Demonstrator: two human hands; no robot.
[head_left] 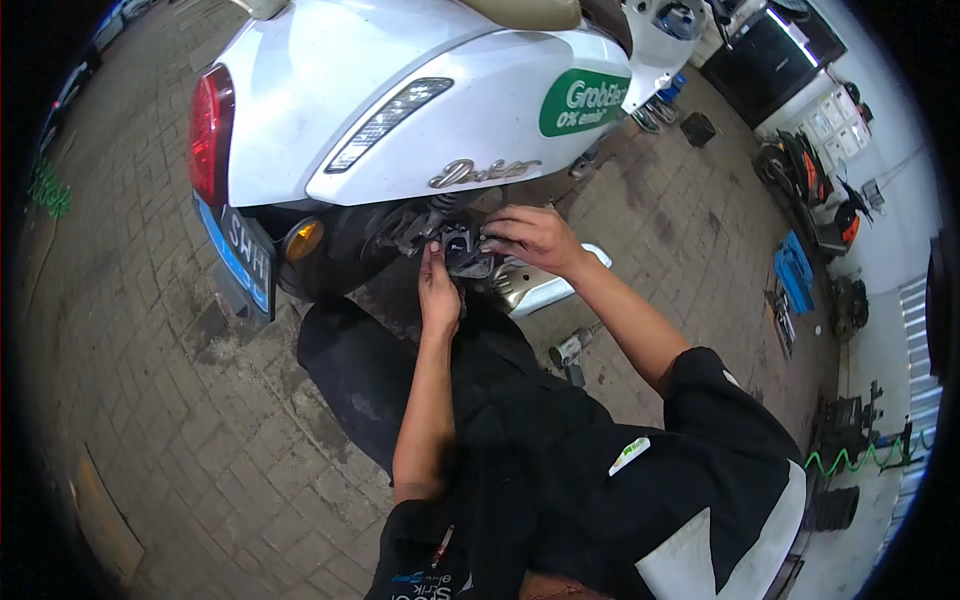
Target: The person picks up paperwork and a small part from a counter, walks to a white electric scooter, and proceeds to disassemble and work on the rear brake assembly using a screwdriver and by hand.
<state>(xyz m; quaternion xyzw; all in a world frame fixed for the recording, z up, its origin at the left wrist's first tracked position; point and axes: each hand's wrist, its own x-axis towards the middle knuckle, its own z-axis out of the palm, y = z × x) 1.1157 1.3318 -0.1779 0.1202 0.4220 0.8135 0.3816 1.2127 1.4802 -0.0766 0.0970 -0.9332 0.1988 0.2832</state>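
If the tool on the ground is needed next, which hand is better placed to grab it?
Probably the right hand. The tool lies on that side, near the right forearm. The left hand is farther across, its fingertips up by the dark part under the scooter.

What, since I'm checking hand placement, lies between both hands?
In the head view, a dark, square-faced component lies between the left hand and right hand.

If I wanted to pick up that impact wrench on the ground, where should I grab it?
The impact wrench is probably best held by its handle, reaching from the person's own side: the handle juts back toward the person, while the thin nose points away to the right.
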